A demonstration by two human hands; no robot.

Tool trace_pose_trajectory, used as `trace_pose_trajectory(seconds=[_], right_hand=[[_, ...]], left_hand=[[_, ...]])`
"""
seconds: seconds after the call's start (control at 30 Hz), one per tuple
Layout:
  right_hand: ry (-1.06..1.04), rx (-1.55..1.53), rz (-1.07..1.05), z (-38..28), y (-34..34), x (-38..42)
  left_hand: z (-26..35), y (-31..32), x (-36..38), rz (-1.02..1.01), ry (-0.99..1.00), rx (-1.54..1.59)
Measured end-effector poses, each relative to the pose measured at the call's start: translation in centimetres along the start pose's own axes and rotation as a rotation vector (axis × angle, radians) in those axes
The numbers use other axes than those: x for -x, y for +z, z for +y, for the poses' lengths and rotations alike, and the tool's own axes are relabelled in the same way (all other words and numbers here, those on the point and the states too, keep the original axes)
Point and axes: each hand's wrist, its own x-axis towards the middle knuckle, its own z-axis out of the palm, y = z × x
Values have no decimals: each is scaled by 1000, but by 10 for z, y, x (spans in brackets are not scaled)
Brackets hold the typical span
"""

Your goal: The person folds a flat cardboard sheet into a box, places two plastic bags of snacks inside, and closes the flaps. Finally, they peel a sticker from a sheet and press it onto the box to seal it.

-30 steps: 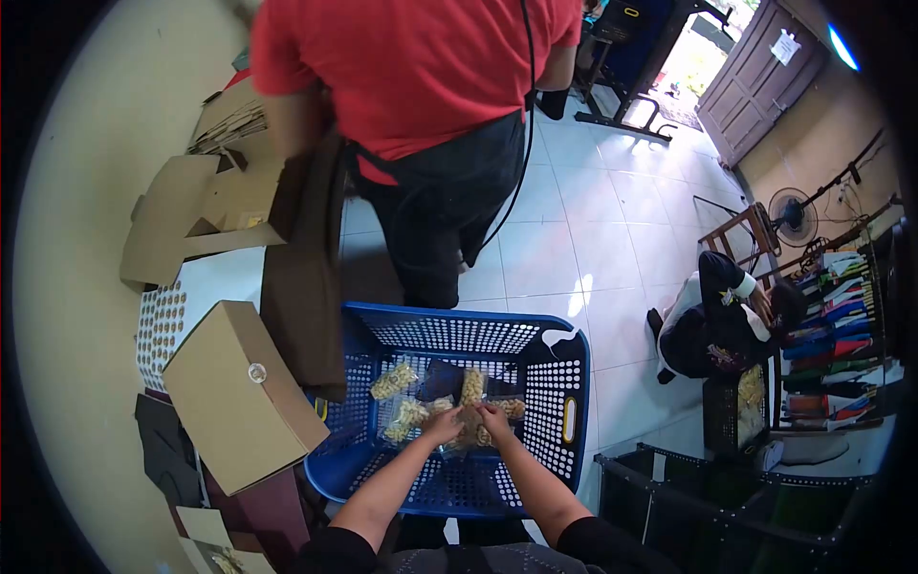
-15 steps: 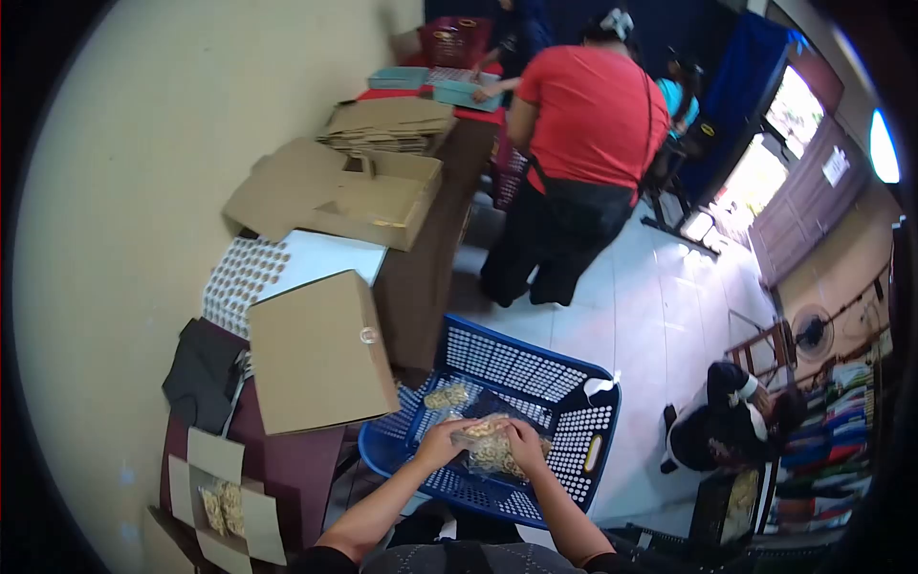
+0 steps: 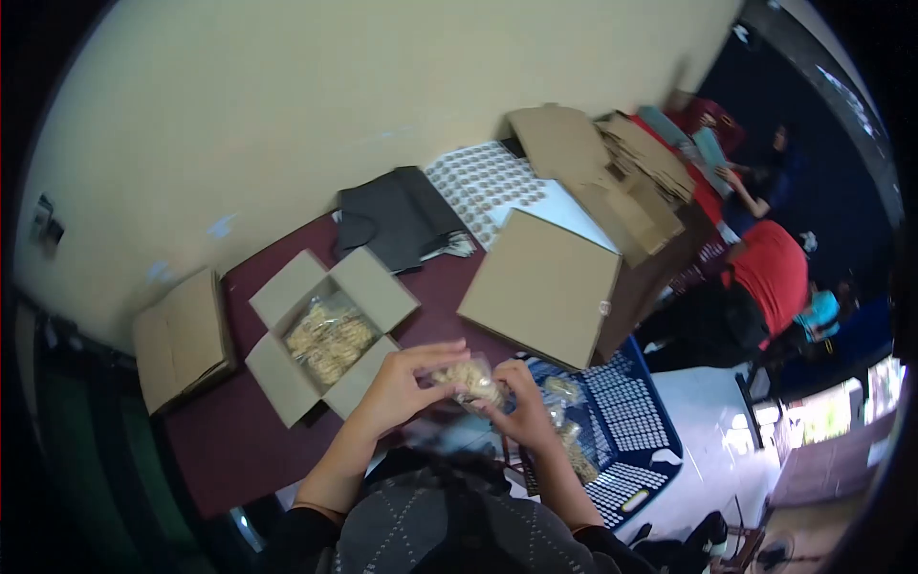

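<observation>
Between my two hands is a clear plastic bag of pale beige snack pieces (image 3: 469, 379); what exactly the pieces are is too small to tell. My left hand (image 3: 406, 386) grips the bag's left side, thumb below and fingers above. My right hand (image 3: 521, 407) is closed on its right end. To the left, an open cardboard box (image 3: 382, 292) with its flaps spread holds similar filled bags (image 3: 330, 340). Beneath and right of my right hand, a blue perforated plastic basket (image 3: 626, 407) contains more such bags (image 3: 572, 442).
A closed flat cardboard box (image 3: 545, 282) lies on the maroon-covered table (image 3: 215, 469). Behind it are dark grey bags (image 3: 392, 220), a sticker sheet (image 3: 488, 182) and stacked cardboard (image 3: 650, 158). A folded carton (image 3: 182, 340) stands at left. A person in red (image 3: 773, 277) bends at right.
My view has swung left toward the table. My hands have lifted the bag out of the basket and carried it left, near the open box. The person in red now bends lower.
</observation>
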Motion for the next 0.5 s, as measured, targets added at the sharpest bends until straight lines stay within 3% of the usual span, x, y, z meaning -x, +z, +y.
trace_pose_trajectory(seconds=[0.03, 0.07, 0.1, 0.2, 0.27, 0.33, 0.4, 0.5], right_hand=[[-14, 17, -38, -1, 16, -8], [121, -240, -32, -19, 32, -20], [115, -206, -25, -31, 45, -32], [70, -273, 0, -46, 92, -50], [50, -218, -158, -64, 118, -60], [11, -162, -174, -77, 139, -69], [159, 6, -347, -83, 151, -80], [54, -90, -394, -78, 167, -91]], left_hand=[[-1, -13, 11, 137, -11, 111], [-4, -24, 22, 270, -15, 223], [-17, -36, 31, 379, 19, 436], [-25, -53, 49, 513, 155, 492], [-33, -66, 70, 486, 137, 436], [-37, -82, 84, 433, -17, 351], [-31, -99, 93, 490, -7, 358], [-36, -117, 101, 473, -55, 350]])
